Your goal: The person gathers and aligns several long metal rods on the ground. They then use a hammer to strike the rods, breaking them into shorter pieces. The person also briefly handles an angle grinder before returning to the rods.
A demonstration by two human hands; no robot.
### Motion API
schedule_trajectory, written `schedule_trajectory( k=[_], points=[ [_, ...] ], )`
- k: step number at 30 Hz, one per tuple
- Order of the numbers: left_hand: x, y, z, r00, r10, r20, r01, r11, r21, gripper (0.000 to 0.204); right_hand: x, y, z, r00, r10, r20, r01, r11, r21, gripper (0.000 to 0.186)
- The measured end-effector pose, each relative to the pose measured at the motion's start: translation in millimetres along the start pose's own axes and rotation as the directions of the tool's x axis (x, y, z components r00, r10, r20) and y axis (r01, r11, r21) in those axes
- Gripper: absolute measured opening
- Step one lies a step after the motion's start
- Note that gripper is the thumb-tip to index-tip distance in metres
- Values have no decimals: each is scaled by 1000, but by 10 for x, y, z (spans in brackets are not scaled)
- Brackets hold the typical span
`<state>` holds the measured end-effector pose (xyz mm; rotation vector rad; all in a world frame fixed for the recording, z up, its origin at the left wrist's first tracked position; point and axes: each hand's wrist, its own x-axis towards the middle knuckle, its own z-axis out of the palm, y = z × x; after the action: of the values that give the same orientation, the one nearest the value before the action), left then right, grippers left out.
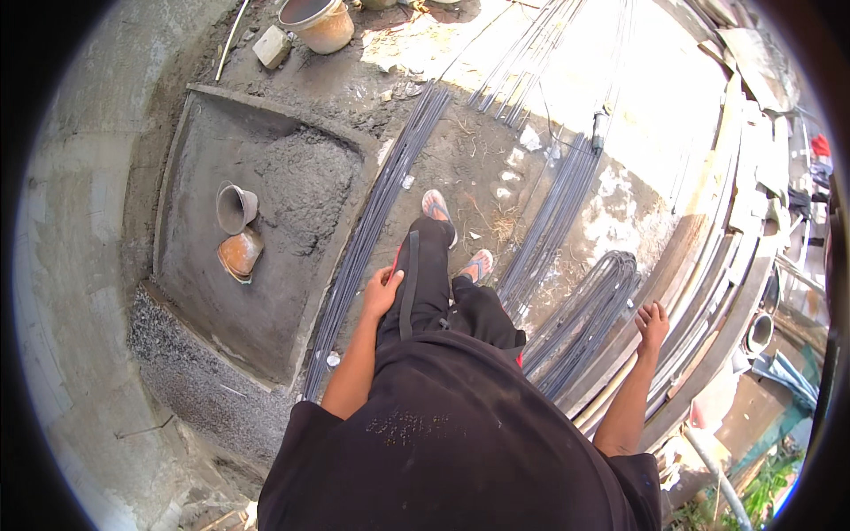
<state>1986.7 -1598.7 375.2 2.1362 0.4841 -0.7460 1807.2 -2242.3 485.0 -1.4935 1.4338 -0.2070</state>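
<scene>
My left hand (384,288) rests against the side of my dark trouser leg (423,281), its fingers curled by a red trim; what they hold, if anything, is hidden. My right hand (652,326) hangs in the air over long boards and bars at the right, fingers apart and loosely bent. Both my feet, in flip-flops, stand on dirt between bundles of steel rods (397,195). Left of them a concrete mixing trough (193,94) holds wet grey mortar (301,186), an upright grey bucket (237,209) and a tilted orange container (239,257) beside it.
More rods (558,212) and bent rod loops (593,310) lie at my right, beside stacked timber (730,265). A large bucket (316,26) and a block (273,47) are at the back. Gravel (199,380) borders the trough's near end; a concrete wall (80,221) runs along the left.
</scene>
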Motion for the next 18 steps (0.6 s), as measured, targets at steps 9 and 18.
schedule_trajectory(
  k=[9,18],
  points=[
    [1006,140,-119,870,-477,127,493,857,-154,39,-75,-623,1726,880,102,464,57,947,-316,41],
    [2065,2966,-46,895,-234,381,241,970,29,60,-30,-208,1483,851,491,189,-396,834,-385,37]
  ],
)
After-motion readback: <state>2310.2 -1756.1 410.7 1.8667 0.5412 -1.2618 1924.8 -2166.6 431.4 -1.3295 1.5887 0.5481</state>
